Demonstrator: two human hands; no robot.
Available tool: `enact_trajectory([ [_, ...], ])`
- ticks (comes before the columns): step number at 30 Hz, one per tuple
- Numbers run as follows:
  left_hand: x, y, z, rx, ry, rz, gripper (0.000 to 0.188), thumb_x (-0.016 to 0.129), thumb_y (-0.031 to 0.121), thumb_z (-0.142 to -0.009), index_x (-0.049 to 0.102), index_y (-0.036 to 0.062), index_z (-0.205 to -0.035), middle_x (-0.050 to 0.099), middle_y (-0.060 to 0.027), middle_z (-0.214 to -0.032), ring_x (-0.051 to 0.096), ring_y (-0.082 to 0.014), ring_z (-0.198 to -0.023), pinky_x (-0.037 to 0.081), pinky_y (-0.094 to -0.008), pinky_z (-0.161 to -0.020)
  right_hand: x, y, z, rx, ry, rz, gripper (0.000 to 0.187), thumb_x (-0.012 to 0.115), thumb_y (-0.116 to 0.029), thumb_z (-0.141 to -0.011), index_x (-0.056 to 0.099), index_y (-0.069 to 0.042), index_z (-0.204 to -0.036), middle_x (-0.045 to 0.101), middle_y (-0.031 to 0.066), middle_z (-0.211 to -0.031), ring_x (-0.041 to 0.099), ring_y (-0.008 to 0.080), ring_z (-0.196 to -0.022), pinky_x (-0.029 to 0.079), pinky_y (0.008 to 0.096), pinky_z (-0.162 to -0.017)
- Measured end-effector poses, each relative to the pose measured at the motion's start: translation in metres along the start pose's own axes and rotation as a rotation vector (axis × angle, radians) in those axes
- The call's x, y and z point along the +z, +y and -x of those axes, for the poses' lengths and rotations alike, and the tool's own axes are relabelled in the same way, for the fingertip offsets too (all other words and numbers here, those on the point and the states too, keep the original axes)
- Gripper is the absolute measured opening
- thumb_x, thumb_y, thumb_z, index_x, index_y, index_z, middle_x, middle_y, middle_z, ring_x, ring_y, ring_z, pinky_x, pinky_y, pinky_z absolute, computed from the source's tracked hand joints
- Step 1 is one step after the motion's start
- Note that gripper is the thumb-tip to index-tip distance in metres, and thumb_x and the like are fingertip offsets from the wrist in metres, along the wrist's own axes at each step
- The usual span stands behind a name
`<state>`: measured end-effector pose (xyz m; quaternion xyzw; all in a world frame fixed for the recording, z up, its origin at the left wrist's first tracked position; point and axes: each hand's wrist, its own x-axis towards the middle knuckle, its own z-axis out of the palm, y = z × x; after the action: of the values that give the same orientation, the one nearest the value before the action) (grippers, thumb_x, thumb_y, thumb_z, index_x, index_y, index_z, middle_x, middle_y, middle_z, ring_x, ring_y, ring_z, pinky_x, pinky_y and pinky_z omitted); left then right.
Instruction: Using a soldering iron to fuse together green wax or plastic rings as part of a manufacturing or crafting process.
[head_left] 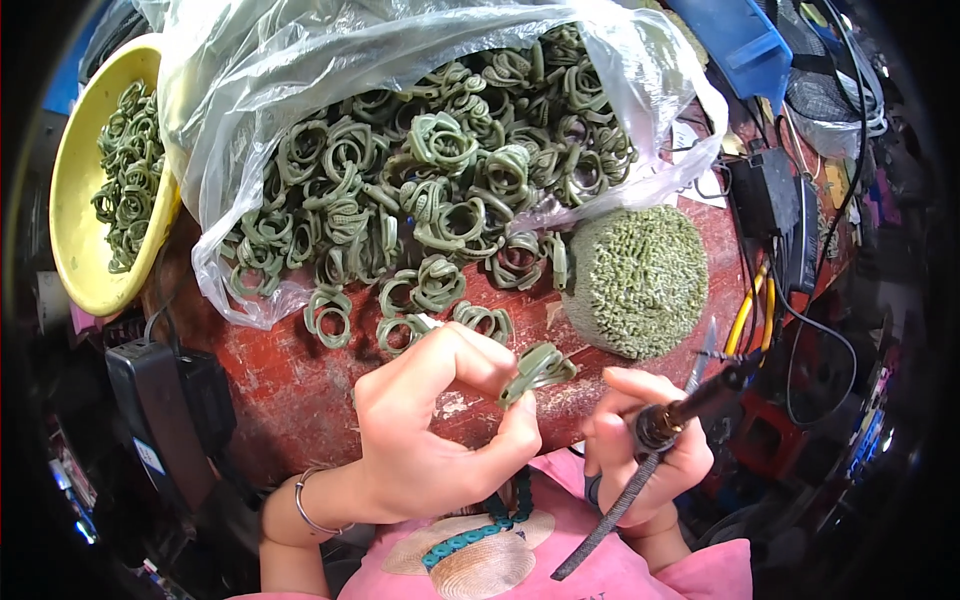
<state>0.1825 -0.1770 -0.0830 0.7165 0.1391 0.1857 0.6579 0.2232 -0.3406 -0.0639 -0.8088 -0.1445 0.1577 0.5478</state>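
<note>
My left hand pinches a green wax-like ring between thumb and fingers, above the table's near side. Close by on the right, my right hand is closed around a dark pen-like tool with a brass-coloured collar and a grey braided cord. A thin pointed metal blade shows beyond that hand; whether the hand holds it too I cannot tell. Several similar loose rings lie beyond my left hand. Behind them, a large heap of green rings spills out of a clear plastic bag.
The worn red table carries a round mound with a rough green top. A yellow bowl of rings stands at left. Yellow-handled pliers, black adapters and cables lie right. A blue tray sits far right; a black box left.
</note>
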Motion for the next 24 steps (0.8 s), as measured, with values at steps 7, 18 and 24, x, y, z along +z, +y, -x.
enact_trajectory([
  [7,-0.011,0.014,-0.003,0.092,-0.126,0.034,0.017,0.065,-0.005,-0.060,0.053,-0.0013,-0.071,0.058,-0.0102,-0.070,0.058,-0.0168,-0.062,0.047,-0.0245,-0.057,0.011,-0.015,-0.013,0.165,-0.019,-0.236,0.017,0.065,-0.002,-0.079,0.060,0.002,-0.094,0.060,0.0045,-0.068,0.056,0.0064,-0.058,0.044,0.0206,-0.051],
  [18,-0.020,0.026,-0.008,-0.326,-0.413,0.304,0.029,0.060,-0.011,-0.075,0.059,-0.0080,-0.104,0.059,-0.0149,-0.100,0.060,-0.0169,-0.091,0.053,-0.0243,-0.077,0.000,-0.022,-0.015,-0.004,-0.101,-0.005,0.013,0.068,-0.006,-0.077,0.063,-0.001,-0.087,0.059,0.0015,-0.064,0.053,0.0051,-0.058,0.044,0.0205,-0.053],
  [24,-0.010,0.019,0.000,-0.423,-0.338,0.333,0.024,0.062,-0.005,-0.079,0.059,-0.0091,-0.102,0.061,-0.0127,-0.093,0.062,-0.0149,-0.082,0.054,-0.0236,-0.071,-0.004,-0.014,-0.007,-0.023,0.034,0.058,0.023,0.070,-0.006,-0.076,0.061,0.002,-0.096,0.056,-0.0002,-0.064,0.051,0.0053,-0.056,0.043,0.0199,-0.055],
])
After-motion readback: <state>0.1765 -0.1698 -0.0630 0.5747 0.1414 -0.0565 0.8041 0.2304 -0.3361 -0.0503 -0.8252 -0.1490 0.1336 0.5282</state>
